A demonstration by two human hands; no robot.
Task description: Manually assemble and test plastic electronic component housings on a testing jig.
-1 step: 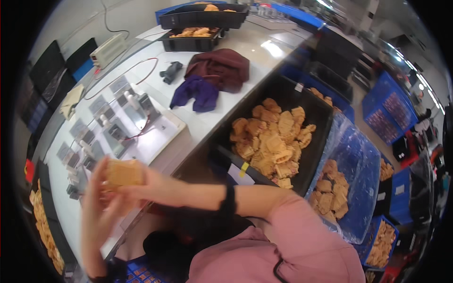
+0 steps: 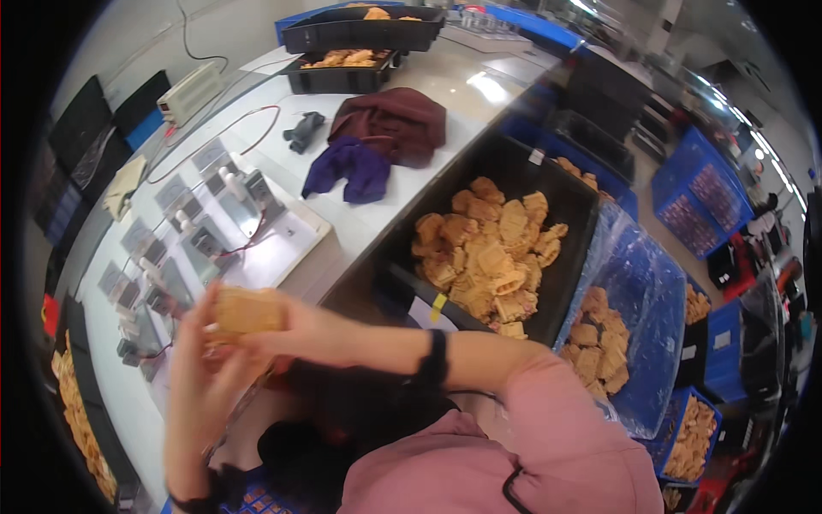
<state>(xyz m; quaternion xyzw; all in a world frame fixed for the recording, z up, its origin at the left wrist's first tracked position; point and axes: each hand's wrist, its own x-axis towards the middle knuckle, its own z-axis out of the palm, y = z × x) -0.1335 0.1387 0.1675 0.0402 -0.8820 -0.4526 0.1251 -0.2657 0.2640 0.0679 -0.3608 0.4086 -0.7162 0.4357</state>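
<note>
Both my hands are closed round a tan, squarish piece [image 2: 248,311], held up at the near edge of the white workbench. My left hand [image 2: 199,368] grips it from the left and below. From the other side, my right hand [image 2: 300,330] has its fingers on the piece's lower right. Motion blurs the fingertips, and the piece's exact kind does not show. Just beyond it stands a row of small grey devices with white knobs [image 2: 205,244] on a white board, wired in red.
A black bin [image 2: 565,257] heaped with tan pieces [image 2: 492,257] stands right of the bench. Beside it is a plastic-lined blue crate [image 2: 655,291]. Purple cloth [image 2: 351,167] and maroon cloth [image 2: 402,120] lie on the bench, with stacked black trays [image 2: 342,79] farther back.
Both hands have shifted a little to the right with the tan piece between them. The rest of the scene slid slightly left in the picture.
</note>
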